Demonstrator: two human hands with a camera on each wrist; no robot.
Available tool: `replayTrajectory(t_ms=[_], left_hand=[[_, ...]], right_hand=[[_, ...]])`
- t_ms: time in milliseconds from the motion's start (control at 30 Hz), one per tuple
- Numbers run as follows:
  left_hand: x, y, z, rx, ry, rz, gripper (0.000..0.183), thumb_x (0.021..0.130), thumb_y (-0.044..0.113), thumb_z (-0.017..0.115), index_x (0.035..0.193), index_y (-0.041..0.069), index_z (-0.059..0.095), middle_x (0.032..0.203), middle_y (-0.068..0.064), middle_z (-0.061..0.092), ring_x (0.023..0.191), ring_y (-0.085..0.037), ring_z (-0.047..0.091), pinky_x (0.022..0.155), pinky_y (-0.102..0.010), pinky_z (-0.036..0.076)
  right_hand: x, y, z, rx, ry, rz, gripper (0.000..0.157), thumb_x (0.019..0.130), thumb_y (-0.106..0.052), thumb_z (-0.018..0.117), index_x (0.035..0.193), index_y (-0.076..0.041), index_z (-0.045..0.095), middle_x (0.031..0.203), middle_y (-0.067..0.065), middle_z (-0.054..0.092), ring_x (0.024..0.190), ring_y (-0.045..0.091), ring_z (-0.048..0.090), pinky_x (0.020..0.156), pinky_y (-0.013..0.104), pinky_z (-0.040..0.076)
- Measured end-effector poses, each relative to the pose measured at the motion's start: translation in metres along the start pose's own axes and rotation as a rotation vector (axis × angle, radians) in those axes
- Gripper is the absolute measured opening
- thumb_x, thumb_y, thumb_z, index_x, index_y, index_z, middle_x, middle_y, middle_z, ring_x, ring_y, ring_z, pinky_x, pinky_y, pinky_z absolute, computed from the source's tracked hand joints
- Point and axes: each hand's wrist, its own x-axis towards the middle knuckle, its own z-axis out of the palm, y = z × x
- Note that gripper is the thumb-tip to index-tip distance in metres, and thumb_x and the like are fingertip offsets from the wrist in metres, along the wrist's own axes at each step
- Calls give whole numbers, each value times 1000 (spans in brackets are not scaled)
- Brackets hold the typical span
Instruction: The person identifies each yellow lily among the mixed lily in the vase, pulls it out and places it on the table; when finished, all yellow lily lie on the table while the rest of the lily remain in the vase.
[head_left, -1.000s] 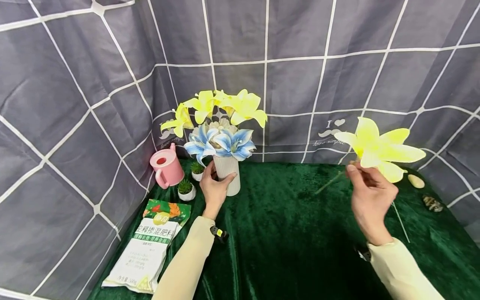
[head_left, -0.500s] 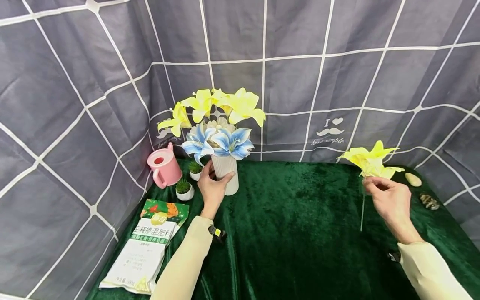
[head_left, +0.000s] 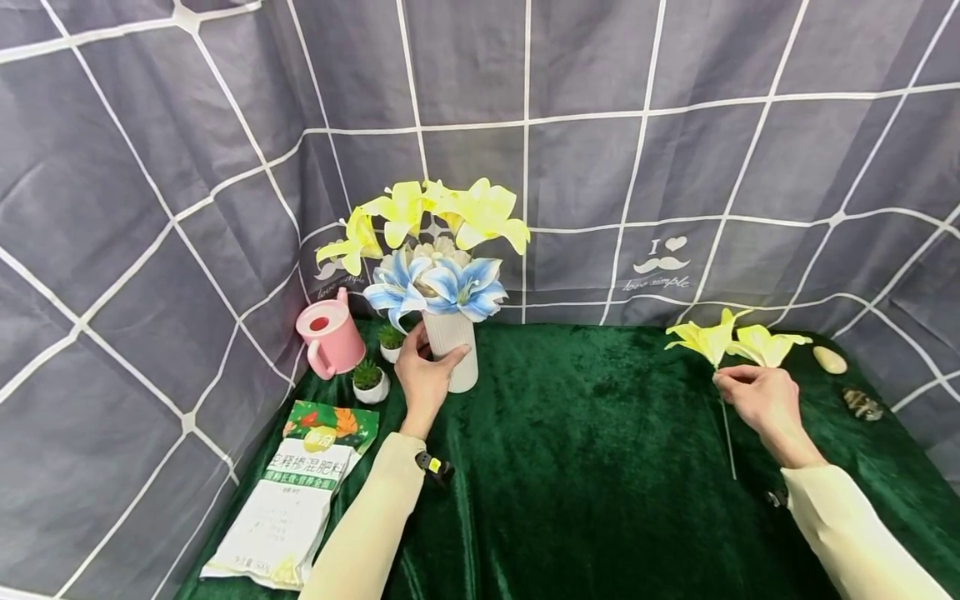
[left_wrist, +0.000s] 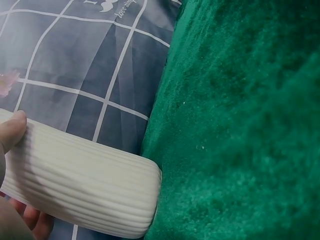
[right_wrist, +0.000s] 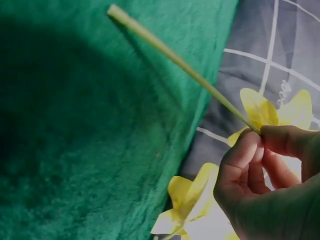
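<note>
Near the worktop's (head_left: 600,450) back edge, left of its middle, the vase (head_left: 456,327), filled with yellow and blue flowers (head_left: 461,287), is held by the left grip (head_left: 423,377). Toward the back right corner, a lily (head_left: 703,342) is pinched by its stem in the right grip (head_left: 763,402); another lily (head_left: 765,346) is seen just beside it.

I see a makeshift tabletop setup, its far, left and right sides hung with gray gridded curtain fabric (head_left: 585,62) above green velvet cloth (head_left: 585,442).
</note>
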Motion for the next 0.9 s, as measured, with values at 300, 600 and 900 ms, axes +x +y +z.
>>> replayTrajectory(t_ms=[300, 600, 900], left_hand=[[0, -1, 1, -1, -20, 4, 78, 73, 36, 91, 139, 14, 56, 124, -11, 65, 112, -31, 67, 95, -50, 56], [1, -3, 2, 36, -2, 3, 78, 72, 41, 91, 138, 16, 56, 123, -10, 65, 109, -30, 67, 92, -49, 57], [1, -6, 6, 50, 29, 32, 76, 72, 40, 92, 136, 15, 59, 120, -11, 67, 106, -29, 69, 88, -47, 59]], right_hand=[[8, 9, 7, 34, -135, 53, 33, 97, -27, 64, 108, 1, 76, 70, -10, 75, 60, -9, 61, 55, 19, 48], [12, 13, 10, 52, -203, 81, 35, 98, -27, 64, 113, 3, 74, 75, -4, 77, 63, -5, 63, 59, 19, 50], [11, 12, 8, 36, -222, 92, 40, 97, -31, 65, 116, 4, 73, 77, -4, 78, 63, -5, 65, 60, 15, 48]])
